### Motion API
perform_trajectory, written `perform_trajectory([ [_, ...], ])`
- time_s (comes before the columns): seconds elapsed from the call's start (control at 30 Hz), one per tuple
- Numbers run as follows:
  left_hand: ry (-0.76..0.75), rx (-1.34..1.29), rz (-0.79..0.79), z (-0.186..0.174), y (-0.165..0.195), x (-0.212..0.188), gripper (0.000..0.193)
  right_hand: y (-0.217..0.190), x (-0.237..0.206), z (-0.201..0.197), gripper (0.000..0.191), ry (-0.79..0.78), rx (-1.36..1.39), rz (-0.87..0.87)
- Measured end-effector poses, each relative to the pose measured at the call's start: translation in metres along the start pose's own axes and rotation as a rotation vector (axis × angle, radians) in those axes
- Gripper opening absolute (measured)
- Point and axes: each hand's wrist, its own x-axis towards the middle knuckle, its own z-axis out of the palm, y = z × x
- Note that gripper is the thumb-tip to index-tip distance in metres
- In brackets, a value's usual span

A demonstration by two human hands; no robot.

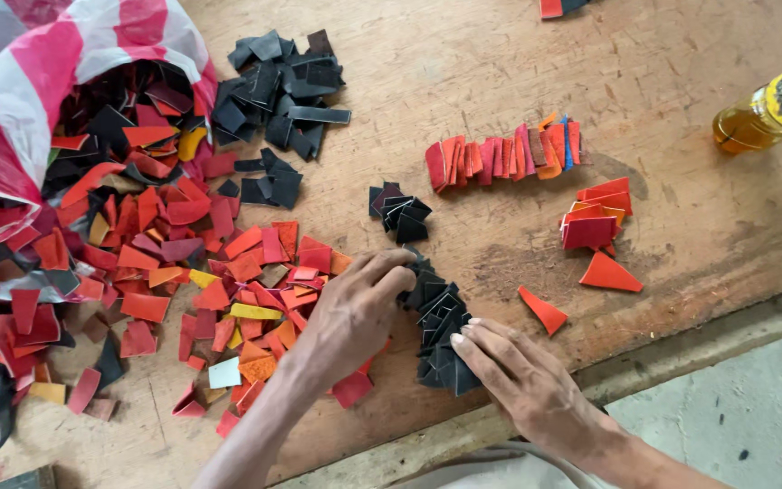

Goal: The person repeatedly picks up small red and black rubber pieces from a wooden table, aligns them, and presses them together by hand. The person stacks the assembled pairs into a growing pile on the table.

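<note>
Worn wooden table (500,81), scuffed and stained, with grey floor (735,407) beyond its near edge. Black row (439,330): dark leather scraps overlapped in a line near the table's front edge, running from the left hand down to the right hand. Left hand (355,312): palm down, fingers curled over the row's upper end, pressing on the scraps; wrist lying over the edge of the mixed heap. Right hand (522,380): flat, fingers straight and together, fingertips touching the row's lower end; no piece gripped. Small black pile (400,213): few scraps, just above the row, apart from it. Mixed heap (165,263): red, orange, maroon, yellow and black scraps, loose, spreading left of the left hand and reaching under its forearm. Striped bag (38,72): pink and white plastic, open at upper left, scraps spilling from its mouth into the heap. Black pile (278,91): larger, top centre, beside the bag. Red row (504,156): red and orange pieces overlapped in a line, right of centre, well apart from both hands. Red stack (595,222): below that row's right end, with two loose orange triangles (608,273) nearby. Bottle (767,113): amber liquid, lying at the far right.
</note>
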Motion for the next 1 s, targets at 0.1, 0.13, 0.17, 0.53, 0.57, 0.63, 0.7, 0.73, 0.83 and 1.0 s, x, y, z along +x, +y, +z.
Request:
perform_trajectory([
  [0.1, -0.049, -0.025, -0.001, -0.011, -0.001, -0.006, 0.036, -0.008, -0.016, -0.005, 0.075, -0.050, 0.094, 0.079],
  [0.13, -0.054, 0.013, -0.009, -0.015, 0.000, -0.008, 0.036, -0.010, -0.018, -0.004, 0.070, -0.019, 0.154, 0.122],
  [0.17, -0.049, 0.061, -0.009, -0.017, 0.000, -0.008, 0.036, -0.008, -0.019, -0.003, 0.066, 0.020, 0.206, 0.155],
  [0.53, 0.301, -0.216, -0.367, 0.044, 0.105, -0.054, 0.040, -0.015, -0.018, -0.007, 0.051, 0.155, 0.448, 0.453],
  [0.57, 0.323, -0.190, -0.372, 0.049, 0.105, -0.056, 0.038, -0.016, -0.015, -0.008, 0.043, 0.152, 0.467, 0.530],
  [0.63, 0.364, -0.143, -0.370, 0.058, 0.103, -0.057, 0.035, -0.016, -0.008, -0.008, 0.040, 0.151, 0.391, 0.516],
  [0.7, 0.369, -0.147, -0.380, 0.062, 0.102, -0.059, 0.036, -0.018, -0.002, -0.010, 0.038, 0.153, 0.346, 0.493],
  [0.73, 0.374, -0.149, -0.379, 0.064, 0.102, -0.060, 0.036, -0.019, -0.001, -0.011, 0.036, 0.162, 0.332, 0.474],
  [0.83, 0.398, -0.125, -0.355, 0.067, 0.101, -0.059, 0.036, -0.011, 0.003, -0.014, 0.028, 0.176, 0.352, 0.480],
  [1.0, 0.346, -0.004, -0.317, 0.072, 0.102, -0.064, 0.043, -0.003, -0.010, -0.022, 0.022, 0.167, 0.597, 0.615],
])
